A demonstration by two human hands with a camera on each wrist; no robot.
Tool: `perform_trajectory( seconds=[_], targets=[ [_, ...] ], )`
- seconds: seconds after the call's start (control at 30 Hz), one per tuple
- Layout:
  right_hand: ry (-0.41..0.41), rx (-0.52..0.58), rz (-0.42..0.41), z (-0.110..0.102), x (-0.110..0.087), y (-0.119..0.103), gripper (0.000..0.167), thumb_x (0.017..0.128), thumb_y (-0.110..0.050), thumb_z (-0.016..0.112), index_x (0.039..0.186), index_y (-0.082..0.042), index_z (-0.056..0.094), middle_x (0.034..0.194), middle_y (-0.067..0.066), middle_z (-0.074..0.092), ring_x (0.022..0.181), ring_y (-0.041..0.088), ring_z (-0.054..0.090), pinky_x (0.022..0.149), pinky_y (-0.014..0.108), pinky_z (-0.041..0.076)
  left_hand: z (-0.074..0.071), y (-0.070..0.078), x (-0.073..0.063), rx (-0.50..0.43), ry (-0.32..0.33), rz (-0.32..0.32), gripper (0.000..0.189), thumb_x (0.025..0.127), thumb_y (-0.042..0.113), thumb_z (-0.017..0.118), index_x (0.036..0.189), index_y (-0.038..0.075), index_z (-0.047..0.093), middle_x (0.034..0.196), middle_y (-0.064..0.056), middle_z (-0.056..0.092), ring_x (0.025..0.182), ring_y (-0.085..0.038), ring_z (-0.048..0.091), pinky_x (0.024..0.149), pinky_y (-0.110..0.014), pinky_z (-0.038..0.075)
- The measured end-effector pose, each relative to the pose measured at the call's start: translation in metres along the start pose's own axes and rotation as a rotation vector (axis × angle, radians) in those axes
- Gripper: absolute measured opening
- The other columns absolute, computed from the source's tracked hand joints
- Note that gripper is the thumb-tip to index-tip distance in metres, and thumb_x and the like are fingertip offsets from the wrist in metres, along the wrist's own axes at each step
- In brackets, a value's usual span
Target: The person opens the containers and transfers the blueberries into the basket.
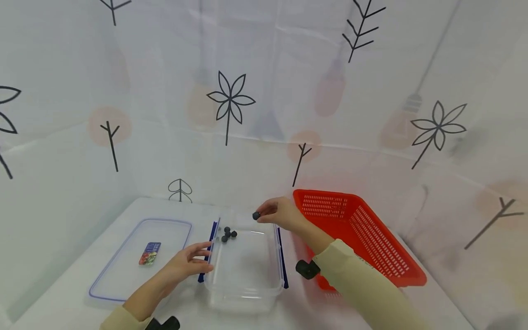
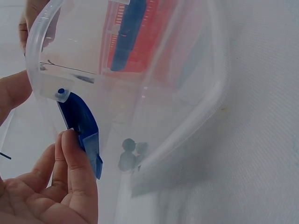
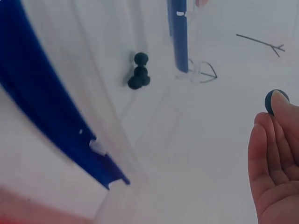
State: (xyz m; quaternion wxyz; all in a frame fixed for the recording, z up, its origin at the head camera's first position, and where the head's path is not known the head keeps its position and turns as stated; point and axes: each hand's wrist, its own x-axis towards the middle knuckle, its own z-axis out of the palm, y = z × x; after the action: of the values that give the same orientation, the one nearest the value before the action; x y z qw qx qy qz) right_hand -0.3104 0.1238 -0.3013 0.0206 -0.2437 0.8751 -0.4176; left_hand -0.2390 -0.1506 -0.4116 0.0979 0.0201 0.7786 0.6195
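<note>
Above the far end of a clear plastic container (image 1: 247, 261), my right hand (image 1: 282, 213) pinches a dark, round blueberry (image 1: 256, 215) between thumb and fingertips. In the right wrist view, the pinched blueberry (image 3: 275, 101) shows at the right edge. Several more blueberries (image 1: 228, 234) lie clustered inside the container, toward its far left corner. My left hand (image 1: 187, 263) holds the container's left side, the thumb at the rim and the fingertips against the hanging blue latch (image 2: 81, 121). Another blue latch (image 1: 283, 261) hangs along the right side.
A clear lid (image 1: 119, 261) with a purple-blue edge lies left of the container, bearing a small colourful label (image 1: 150, 253). To the right stands a red slatted basket (image 1: 330, 220), partly behind my right forearm. A printed cloth (image 1: 255, 169) hangs behind the white table (image 1: 189, 311).
</note>
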Motion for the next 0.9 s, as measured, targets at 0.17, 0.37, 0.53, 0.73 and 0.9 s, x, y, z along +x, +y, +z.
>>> perform_trajectory(
  seconds=[0.17,0.37,0.53,0.73,0.9],
  targets=[
    [0.071,0.042,0.007,-0.018,-0.011,0.011,0.017,0.081,-0.011,0.072,0.097,-0.006,0.07,0.088,0.003,0.068,0.083,0.018,0.064,0.078,0.031,0.052,-0.001,-0.001,-0.002,-0.007,-0.02,0.017,0.069,0.078,0.016,0.076,0.138,0.008,0.043,0.126,-0.014,0.05,0.102,-0.023,0.055,0.089,-0.046,0.046],
    [0.158,0.004,0.059,-0.04,-0.029,0.029,0.018,0.082,-0.012,0.072,0.098,-0.006,0.07,0.088,0.004,0.068,0.083,0.019,0.064,0.077,0.032,0.053,-0.002,-0.002,-0.001,-0.002,-0.041,0.034,0.069,0.078,0.017,0.075,0.138,0.008,0.042,0.128,-0.014,0.049,0.103,-0.023,0.054,0.089,-0.046,0.045],
    [0.215,-0.03,0.135,-0.06,-0.047,0.045,0.021,0.082,-0.016,0.072,0.101,-0.007,0.069,0.091,0.004,0.068,0.087,0.022,0.063,0.08,0.038,0.052,-0.002,0.001,0.0,-0.004,-0.028,0.035,0.069,0.078,0.017,0.075,0.138,0.008,0.042,0.128,-0.013,0.05,0.102,-0.022,0.055,0.09,-0.046,0.045],
    [0.239,-0.087,0.186,-0.08,-0.067,0.063,0.028,0.083,-0.023,0.072,0.104,-0.006,0.067,0.093,0.005,0.066,0.089,0.022,0.06,0.079,0.035,0.051,-0.001,0.0,0.0,-0.01,-0.005,0.01,0.069,0.077,0.015,0.076,0.137,0.009,0.044,0.126,-0.012,0.052,0.1,-0.021,0.056,0.088,-0.046,0.046],
    [0.243,-0.103,0.184,-0.096,-0.082,0.075,0.032,0.084,-0.024,0.071,0.107,-0.003,0.066,0.096,0.007,0.066,0.091,0.023,0.06,0.08,0.038,0.05,-0.001,0.0,0.0,-0.017,-0.022,0.023,0.069,0.077,0.016,0.076,0.137,0.008,0.043,0.126,-0.012,0.051,0.102,-0.022,0.055,0.089,-0.046,0.046]
  ],
)
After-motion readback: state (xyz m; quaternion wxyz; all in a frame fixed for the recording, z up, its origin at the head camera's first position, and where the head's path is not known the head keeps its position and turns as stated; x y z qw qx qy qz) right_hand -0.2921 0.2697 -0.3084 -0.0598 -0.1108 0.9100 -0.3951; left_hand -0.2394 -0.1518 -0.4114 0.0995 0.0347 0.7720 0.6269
